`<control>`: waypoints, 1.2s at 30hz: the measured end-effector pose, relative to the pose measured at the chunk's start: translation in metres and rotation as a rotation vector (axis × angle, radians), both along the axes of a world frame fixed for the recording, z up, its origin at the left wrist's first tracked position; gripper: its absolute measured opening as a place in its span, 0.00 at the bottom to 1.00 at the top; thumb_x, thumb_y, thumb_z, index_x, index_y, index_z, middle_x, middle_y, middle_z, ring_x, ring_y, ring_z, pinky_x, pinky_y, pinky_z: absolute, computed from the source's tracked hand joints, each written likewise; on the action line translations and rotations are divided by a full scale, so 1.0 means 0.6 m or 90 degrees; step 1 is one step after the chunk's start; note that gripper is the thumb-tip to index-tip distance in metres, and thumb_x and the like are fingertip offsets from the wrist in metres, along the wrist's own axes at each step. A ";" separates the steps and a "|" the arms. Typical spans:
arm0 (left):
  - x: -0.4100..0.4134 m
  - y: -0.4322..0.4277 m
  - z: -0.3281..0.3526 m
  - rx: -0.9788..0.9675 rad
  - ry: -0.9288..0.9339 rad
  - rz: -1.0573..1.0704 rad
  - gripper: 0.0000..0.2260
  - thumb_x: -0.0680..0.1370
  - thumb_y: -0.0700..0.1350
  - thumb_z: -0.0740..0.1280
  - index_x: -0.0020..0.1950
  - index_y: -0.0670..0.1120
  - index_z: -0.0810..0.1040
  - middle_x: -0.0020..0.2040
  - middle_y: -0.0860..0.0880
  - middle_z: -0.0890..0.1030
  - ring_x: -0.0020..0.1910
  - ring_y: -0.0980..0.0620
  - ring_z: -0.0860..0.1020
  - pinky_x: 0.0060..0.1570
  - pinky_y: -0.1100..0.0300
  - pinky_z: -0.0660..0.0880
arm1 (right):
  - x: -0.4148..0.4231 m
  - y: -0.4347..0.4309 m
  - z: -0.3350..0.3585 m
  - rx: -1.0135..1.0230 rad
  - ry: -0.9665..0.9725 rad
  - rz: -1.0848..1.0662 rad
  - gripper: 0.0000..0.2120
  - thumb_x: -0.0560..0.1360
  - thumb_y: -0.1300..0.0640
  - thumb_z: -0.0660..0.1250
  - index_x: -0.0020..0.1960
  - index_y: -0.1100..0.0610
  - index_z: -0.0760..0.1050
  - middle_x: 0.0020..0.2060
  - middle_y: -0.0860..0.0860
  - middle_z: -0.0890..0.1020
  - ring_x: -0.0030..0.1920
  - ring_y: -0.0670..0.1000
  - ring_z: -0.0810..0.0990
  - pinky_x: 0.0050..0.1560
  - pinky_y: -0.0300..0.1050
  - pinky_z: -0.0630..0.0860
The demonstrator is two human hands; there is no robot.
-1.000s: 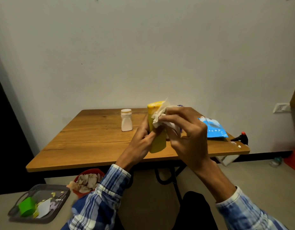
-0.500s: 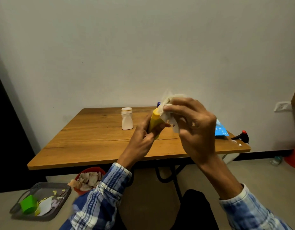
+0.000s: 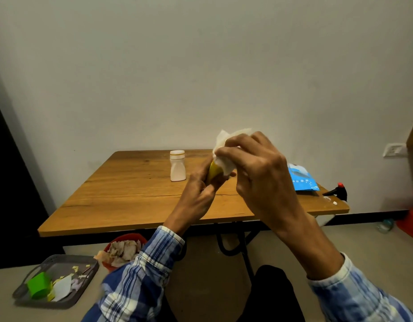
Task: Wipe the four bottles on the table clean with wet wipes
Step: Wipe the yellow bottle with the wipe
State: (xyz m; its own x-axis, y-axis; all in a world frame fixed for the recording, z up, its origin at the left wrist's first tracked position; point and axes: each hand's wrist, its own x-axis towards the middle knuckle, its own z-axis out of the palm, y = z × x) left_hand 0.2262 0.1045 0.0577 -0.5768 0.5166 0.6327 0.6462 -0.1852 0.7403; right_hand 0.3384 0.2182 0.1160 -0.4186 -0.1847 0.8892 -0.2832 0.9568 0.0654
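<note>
right hand (image 3: 258, 173) clamped on the wet wipe (image 3: 224, 156), fingers curled, wipe bunched over the top end of the yellow bottle (image 3: 213, 173). left hand (image 3: 198, 196) grips the bottle's lower body. bottle held in the air, just right of the white bottle (image 3: 177, 166) and nearer to us. change over the last second: the bottle was upright with its side showing; now it is tipped and mostly hidden, and the wipe has moved from side to top. we judge the first bottle nearly done, with the white bottle waiting.

Head camera looks forward-down, close over the table (image 3: 135, 201)
</note>
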 end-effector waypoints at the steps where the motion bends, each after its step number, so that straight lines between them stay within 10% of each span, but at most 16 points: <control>1: -0.002 0.000 -0.002 0.007 -0.001 -0.001 0.17 0.81 0.37 0.63 0.69 0.46 0.70 0.59 0.47 0.79 0.58 0.49 0.80 0.56 0.55 0.79 | 0.002 -0.003 -0.004 0.025 -0.007 0.016 0.14 0.75 0.62 0.62 0.55 0.62 0.82 0.53 0.57 0.82 0.54 0.55 0.77 0.49 0.42 0.75; 6: 0.003 -0.002 0.005 -0.003 0.015 -0.009 0.20 0.82 0.33 0.61 0.68 0.55 0.70 0.59 0.59 0.82 0.57 0.53 0.81 0.57 0.60 0.77 | -0.014 0.052 -0.009 -0.194 0.020 0.012 0.13 0.73 0.68 0.67 0.55 0.60 0.83 0.50 0.54 0.82 0.51 0.53 0.80 0.45 0.50 0.82; 10: -0.004 0.003 0.002 0.001 0.006 -0.013 0.18 0.83 0.34 0.61 0.71 0.49 0.70 0.61 0.50 0.82 0.57 0.46 0.82 0.58 0.57 0.77 | -0.005 0.046 -0.025 -0.316 0.106 0.072 0.13 0.75 0.69 0.69 0.57 0.60 0.83 0.52 0.54 0.82 0.52 0.48 0.81 0.49 0.35 0.80; 15: 0.003 0.011 -0.006 0.016 -0.034 -0.032 0.22 0.81 0.37 0.63 0.72 0.55 0.69 0.64 0.43 0.77 0.63 0.43 0.78 0.61 0.48 0.79 | -0.018 -0.006 -0.049 -0.142 0.131 0.047 0.11 0.75 0.67 0.69 0.57 0.65 0.82 0.52 0.60 0.81 0.52 0.53 0.80 0.53 0.36 0.77; 19: 0.008 0.013 -0.004 -0.007 -0.038 -0.058 0.22 0.82 0.31 0.60 0.75 0.45 0.65 0.60 0.47 0.77 0.58 0.56 0.79 0.57 0.59 0.78 | -0.033 0.007 -0.043 -0.222 0.158 0.029 0.10 0.74 0.67 0.70 0.55 0.64 0.83 0.52 0.58 0.81 0.51 0.53 0.81 0.50 0.38 0.79; 23: 0.013 0.007 0.001 0.010 -0.042 -0.060 0.18 0.81 0.34 0.60 0.65 0.54 0.70 0.58 0.50 0.78 0.58 0.59 0.79 0.56 0.63 0.78 | -0.037 -0.003 -0.056 -0.038 0.137 0.036 0.12 0.82 0.60 0.63 0.53 0.64 0.84 0.51 0.60 0.83 0.51 0.57 0.83 0.48 0.45 0.81; 36: 0.015 0.009 0.010 0.058 -0.121 -0.135 0.20 0.83 0.34 0.60 0.72 0.51 0.66 0.62 0.46 0.79 0.60 0.50 0.81 0.54 0.58 0.80 | -0.046 0.007 -0.051 -0.102 0.099 0.007 0.15 0.76 0.62 0.66 0.61 0.63 0.81 0.55 0.60 0.81 0.54 0.57 0.80 0.50 0.46 0.81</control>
State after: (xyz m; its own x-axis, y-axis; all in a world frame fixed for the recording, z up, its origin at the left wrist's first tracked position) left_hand 0.2354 0.1101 0.0639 -0.5743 0.5845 0.5733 0.4376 -0.3727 0.8183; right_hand 0.3107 0.2226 0.0852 -0.2727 -0.0398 0.9613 -0.2919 0.9555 -0.0432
